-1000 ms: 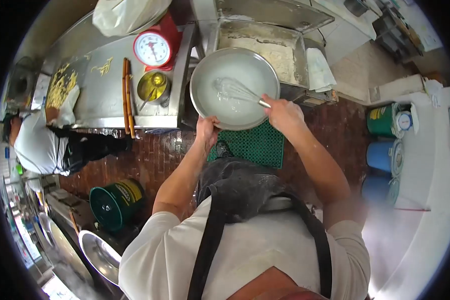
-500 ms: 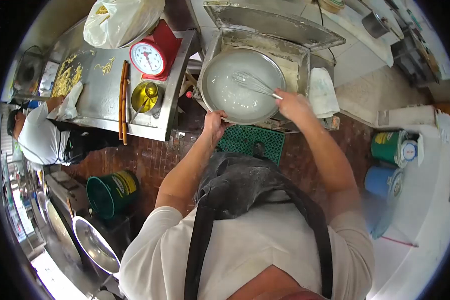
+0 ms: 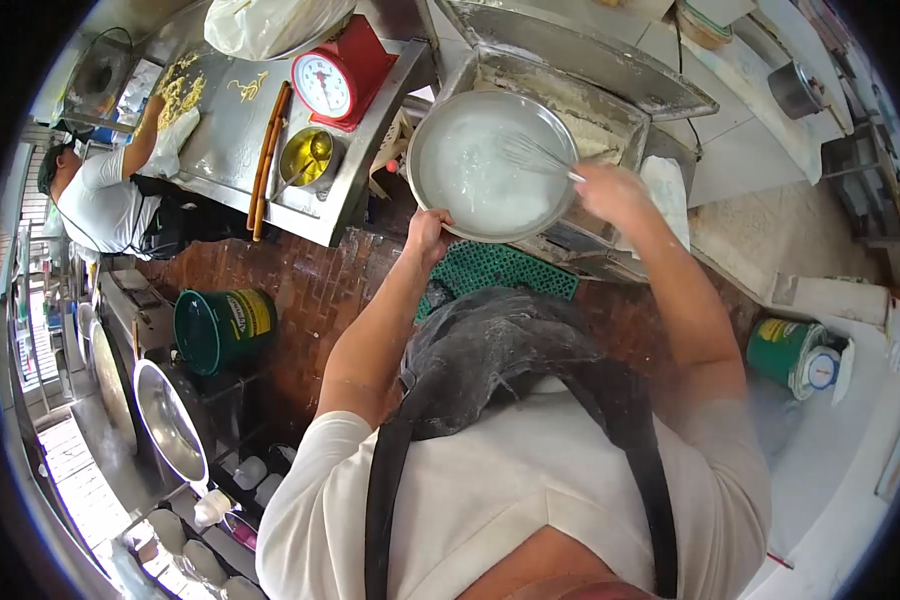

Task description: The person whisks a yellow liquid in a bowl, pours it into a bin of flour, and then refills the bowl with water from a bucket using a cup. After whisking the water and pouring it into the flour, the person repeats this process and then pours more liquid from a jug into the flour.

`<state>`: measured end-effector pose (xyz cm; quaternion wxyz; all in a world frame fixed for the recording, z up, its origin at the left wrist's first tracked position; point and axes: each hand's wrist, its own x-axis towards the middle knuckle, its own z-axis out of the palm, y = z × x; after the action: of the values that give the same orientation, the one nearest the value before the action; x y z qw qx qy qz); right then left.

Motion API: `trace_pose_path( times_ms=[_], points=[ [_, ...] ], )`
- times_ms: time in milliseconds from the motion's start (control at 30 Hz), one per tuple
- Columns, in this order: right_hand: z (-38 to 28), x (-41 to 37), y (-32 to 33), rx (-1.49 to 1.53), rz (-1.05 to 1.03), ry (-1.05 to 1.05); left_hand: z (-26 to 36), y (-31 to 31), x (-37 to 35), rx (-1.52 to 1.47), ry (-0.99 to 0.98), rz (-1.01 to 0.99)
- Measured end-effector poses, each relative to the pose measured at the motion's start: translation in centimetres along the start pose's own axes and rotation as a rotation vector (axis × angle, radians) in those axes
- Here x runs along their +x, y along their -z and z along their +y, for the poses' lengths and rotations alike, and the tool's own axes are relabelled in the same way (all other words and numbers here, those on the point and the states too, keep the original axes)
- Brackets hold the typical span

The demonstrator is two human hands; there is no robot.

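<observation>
A wide metal bowl (image 3: 417,190) holds a cloudy whitish liquid and rests over an open, flour-dusted metal bin (image 3: 625,140). My left hand (image 3: 430,236) is closed on the bowl's near-left rim. A wire whisk (image 3: 538,154) is in my right hand (image 3: 615,192), its fingers wrapped round the handle and slightly blurred. The whisk's wires dip into the liquid on the right side of the bowl.
On the steel table to the left stand a red scale (image 3: 355,75), a pot of yellow liquid (image 3: 328,178) and wooden sticks (image 3: 270,160). A co-worker (image 3: 100,195) reaches toward dough strips (image 3: 182,92). A green bucket (image 3: 215,330) and a green mat (image 3: 510,268) are on the floor.
My view has shifted, so the surroundings sit differently in it. The whisk remains in the liquid in my right hand, and my left hand keeps the rim. The co-worker's arm reaches farther over the table.
</observation>
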<state>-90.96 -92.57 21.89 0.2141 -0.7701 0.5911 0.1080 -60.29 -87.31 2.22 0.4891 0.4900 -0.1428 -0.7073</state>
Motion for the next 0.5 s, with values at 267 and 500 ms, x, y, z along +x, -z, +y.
trace_pose_path(
  times_ms=[267,500],
  points=[
    [-4.7,1.1,-1.9,-0.094,-0.114,-0.009,-0.2,0.3,0.5,0.014,-0.003,0.010],
    [-0.9,-3.0,-1.4,-0.185,-0.169,-0.017,0.6,-0.5,-0.2,-0.023,-0.002,-0.005]
  ],
)
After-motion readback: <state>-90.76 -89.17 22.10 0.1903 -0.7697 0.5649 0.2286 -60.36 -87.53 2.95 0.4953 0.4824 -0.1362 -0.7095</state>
